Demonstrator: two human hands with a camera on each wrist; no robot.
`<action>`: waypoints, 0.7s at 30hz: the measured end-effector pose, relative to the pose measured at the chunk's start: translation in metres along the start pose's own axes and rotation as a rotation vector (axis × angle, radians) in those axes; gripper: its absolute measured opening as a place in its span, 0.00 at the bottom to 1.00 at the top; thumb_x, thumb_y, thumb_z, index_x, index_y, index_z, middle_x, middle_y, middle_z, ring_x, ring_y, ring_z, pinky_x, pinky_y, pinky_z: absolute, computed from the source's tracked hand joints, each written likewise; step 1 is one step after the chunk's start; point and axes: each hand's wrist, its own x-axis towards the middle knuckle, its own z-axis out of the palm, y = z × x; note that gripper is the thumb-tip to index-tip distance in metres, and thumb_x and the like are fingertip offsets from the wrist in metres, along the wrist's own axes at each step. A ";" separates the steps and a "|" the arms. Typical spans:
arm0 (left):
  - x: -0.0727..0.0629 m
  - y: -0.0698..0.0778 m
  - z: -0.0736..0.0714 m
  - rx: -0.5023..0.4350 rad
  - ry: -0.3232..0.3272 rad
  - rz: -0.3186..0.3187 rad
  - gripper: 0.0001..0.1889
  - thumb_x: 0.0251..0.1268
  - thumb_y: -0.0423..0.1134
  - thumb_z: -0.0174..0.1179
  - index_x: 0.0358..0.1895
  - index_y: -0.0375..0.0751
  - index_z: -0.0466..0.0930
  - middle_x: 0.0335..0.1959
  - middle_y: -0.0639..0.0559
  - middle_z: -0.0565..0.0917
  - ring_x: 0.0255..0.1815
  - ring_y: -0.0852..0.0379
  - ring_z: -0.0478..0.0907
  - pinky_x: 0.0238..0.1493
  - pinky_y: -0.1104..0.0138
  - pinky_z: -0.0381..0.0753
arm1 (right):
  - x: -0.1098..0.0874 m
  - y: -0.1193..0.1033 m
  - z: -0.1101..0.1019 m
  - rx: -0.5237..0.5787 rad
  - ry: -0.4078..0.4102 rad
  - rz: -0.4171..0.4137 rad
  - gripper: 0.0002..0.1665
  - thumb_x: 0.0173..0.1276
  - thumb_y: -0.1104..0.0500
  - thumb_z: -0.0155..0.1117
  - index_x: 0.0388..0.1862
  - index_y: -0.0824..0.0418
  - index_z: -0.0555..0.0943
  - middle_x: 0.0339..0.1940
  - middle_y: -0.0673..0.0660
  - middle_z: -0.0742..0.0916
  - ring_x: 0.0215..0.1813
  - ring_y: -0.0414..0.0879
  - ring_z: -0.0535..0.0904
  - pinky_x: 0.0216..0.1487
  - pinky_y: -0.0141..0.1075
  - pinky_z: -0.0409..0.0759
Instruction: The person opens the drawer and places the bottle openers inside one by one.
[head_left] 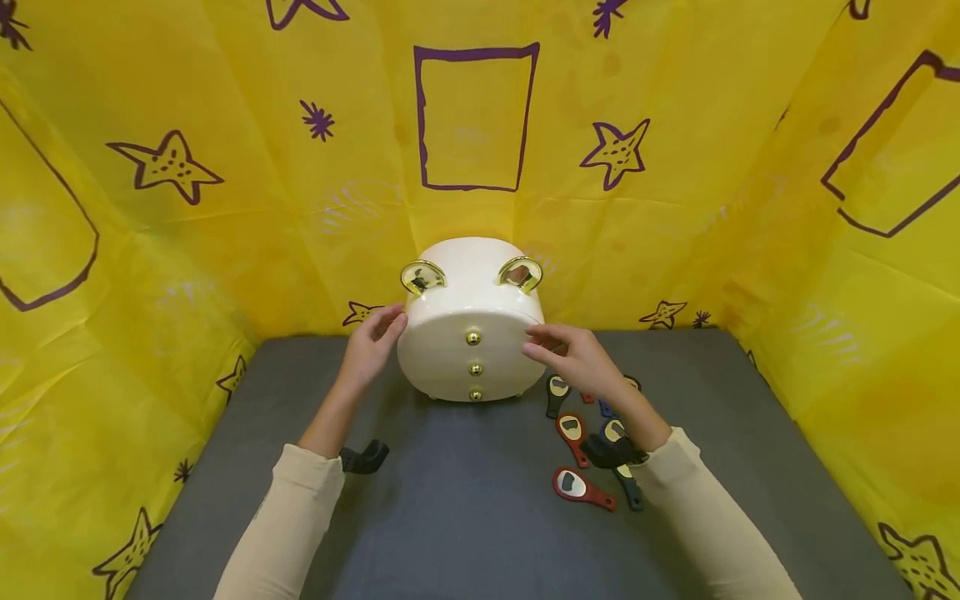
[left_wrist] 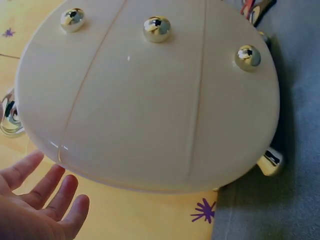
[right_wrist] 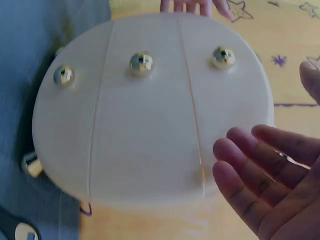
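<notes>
A glossy white oval storage box with gold ears, gold feet and a column of gold knobs stands against the back wall. Thin seams cross its front face between the knobs, like drawer edges. At the box's left side is my left hand, fingers slightly bent and spread, holding nothing; whether the fingertips touch it I cannot tell. My right hand hovers by the right edge of the front, its fingers loosely bent, palm toward the box and holding nothing.
Several bottle openers with red, black and blue handles lie right of the box, partly under my right forearm; a red one is nearest me. Yellow cloth walls with purple drawings enclose the dark grey tabletop at back and sides.
</notes>
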 end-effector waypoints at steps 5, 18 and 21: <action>0.005 0.005 0.002 -0.002 0.018 -0.028 0.26 0.70 0.51 0.57 0.64 0.39 0.74 0.61 0.40 0.77 0.58 0.49 0.72 0.61 0.60 0.70 | 0.012 -0.005 0.016 0.038 -0.009 0.005 0.21 0.71 0.52 0.62 0.57 0.63 0.81 0.49 0.60 0.88 0.43 0.49 0.85 0.43 0.38 0.82; 0.011 0.006 0.004 -0.046 0.014 -0.058 0.25 0.67 0.49 0.61 0.62 0.39 0.77 0.62 0.43 0.78 0.50 0.57 0.72 0.50 0.71 0.70 | 0.034 -0.020 0.064 0.214 0.052 0.056 0.17 0.71 0.56 0.62 0.44 0.69 0.86 0.32 0.68 0.88 0.30 0.57 0.86 0.34 0.34 0.84; 0.010 0.007 0.003 -0.061 0.015 -0.068 0.24 0.67 0.47 0.62 0.61 0.38 0.77 0.61 0.43 0.78 0.49 0.57 0.72 0.51 0.69 0.71 | 0.036 -0.024 0.073 0.258 0.098 0.084 0.17 0.71 0.56 0.62 0.39 0.71 0.86 0.29 0.71 0.87 0.29 0.60 0.85 0.30 0.34 0.83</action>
